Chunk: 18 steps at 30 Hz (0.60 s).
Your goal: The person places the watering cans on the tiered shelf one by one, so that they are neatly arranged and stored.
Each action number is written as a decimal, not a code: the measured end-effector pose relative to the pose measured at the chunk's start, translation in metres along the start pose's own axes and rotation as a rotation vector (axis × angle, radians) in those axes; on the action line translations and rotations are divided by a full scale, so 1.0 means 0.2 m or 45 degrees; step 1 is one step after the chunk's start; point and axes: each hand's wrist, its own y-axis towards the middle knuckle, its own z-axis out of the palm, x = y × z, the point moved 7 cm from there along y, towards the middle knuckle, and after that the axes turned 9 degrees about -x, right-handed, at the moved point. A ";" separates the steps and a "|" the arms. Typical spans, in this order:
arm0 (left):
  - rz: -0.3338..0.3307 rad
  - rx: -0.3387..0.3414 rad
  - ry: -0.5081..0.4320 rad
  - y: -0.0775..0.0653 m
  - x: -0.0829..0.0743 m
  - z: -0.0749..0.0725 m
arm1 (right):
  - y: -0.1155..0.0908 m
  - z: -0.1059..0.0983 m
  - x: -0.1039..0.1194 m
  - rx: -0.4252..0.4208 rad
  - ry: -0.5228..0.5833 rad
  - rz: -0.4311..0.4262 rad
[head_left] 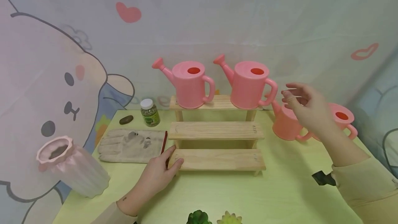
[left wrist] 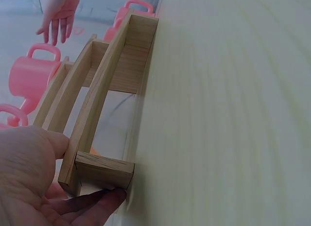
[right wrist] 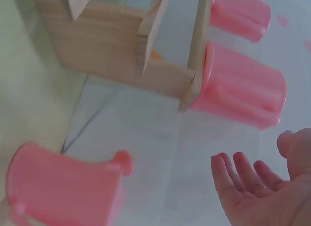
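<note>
A three-tier wooden stand (head_left: pixel 217 130) is on the table, and two pink watering cans stand on its top tier. The left can (head_left: pixel 190 87) and the right can (head_left: pixel 249 87) both point their spouts left. My left hand (head_left: pixel 158 172) grips the left end of the lowest step, its thumb on top and fingers at the side leg (left wrist: pixel 104 170). In the air just right of the right can's handle, my right hand (head_left: pixel 306 104) holds nothing, fingers loosely bent. Behind that arm, another pink can (head_left: pixel 285 123) and a further one (head_left: pixel 343 115) stand on the table, partly hidden.
Left of the stand lie a work glove (head_left: pixel 130 148) and a dark stone (head_left: pixel 126 119), near a white-lidded jar (head_left: pixel 150 113). A pink ribbed vase (head_left: pixel 81 172) stands at the far left. Two small succulents (head_left: pixel 199 217) show at the front edge. A printed curtain (head_left: pixel 217 20) hangs behind.
</note>
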 end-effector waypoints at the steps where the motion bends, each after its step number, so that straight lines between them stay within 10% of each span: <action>1: -0.001 0.004 -0.004 0.00 0.00 0.00 | 0.00 -0.02 -0.02 -0.026 0.013 0.001; 18: -0.019 0.029 -0.010 0.00 -0.01 0.00 | -0.07 -0.40 -0.65 -0.427 -0.101 0.265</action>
